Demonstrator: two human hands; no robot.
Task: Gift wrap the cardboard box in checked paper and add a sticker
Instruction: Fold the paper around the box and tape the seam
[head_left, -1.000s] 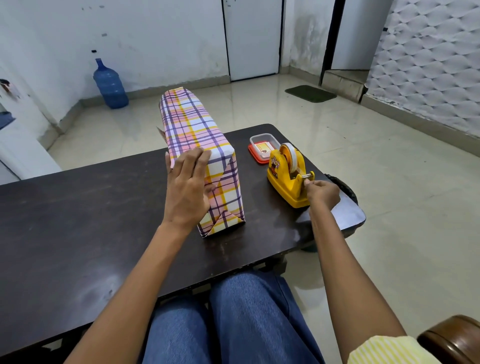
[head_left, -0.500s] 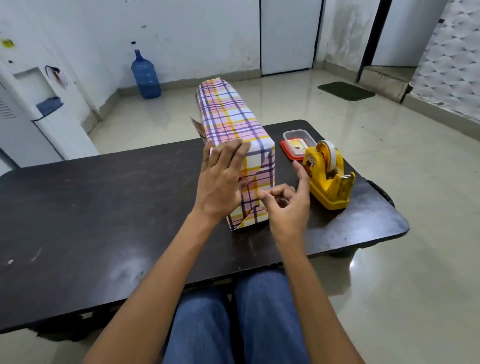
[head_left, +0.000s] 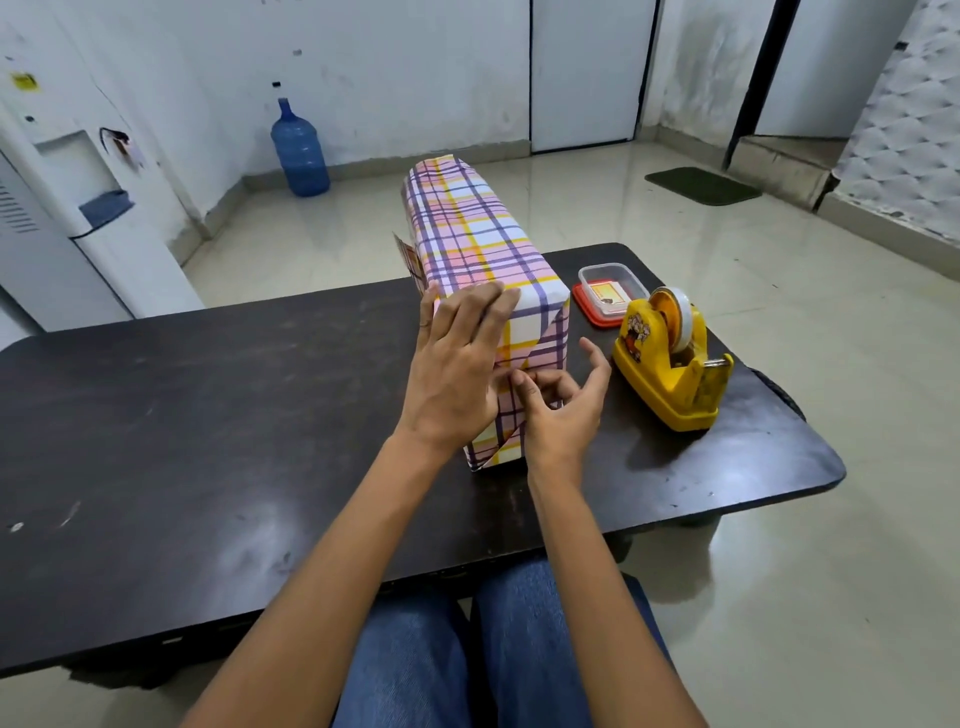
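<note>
Pale glossy floor tiles and scuffed white walls surround a dark table (head_left: 208, 441) that runs across the view, with the person's legs in blue jeans (head_left: 467, 660) tucked under its near edge. On the right half of the table stands the box (head_left: 478, 234), fully covered in checked paper of pink, white, yellow and purple. Its long side runs away from the person toward the far edge, and its narrow, folded end faces them. The left hand (head_left: 457, 364) lies flat against that near end, its straight fingers reaching up over the top edge and pressing the paper down. The right hand (head_left: 563, 415) is just beside it, low on the same end face. Its thumb and forefinger tips are drawn together on the folded paper, its other fingers are loosely curled, and I cannot tell whether it pinches anything. Near the table's right edge, apart from the box, sits a yellow tape dispenser (head_left: 670, 374) with a roll on it. Just behind it is a small clear container (head_left: 608, 291) resting on a red lid. Beyond the table, a blue water bottle (head_left: 300, 150) stands against the far wall. A white water cooler (head_left: 78, 208) is at the left, a dark mat (head_left: 701, 185) lies on the floor at the right, and a white door (head_left: 582, 73) is shut.
</note>
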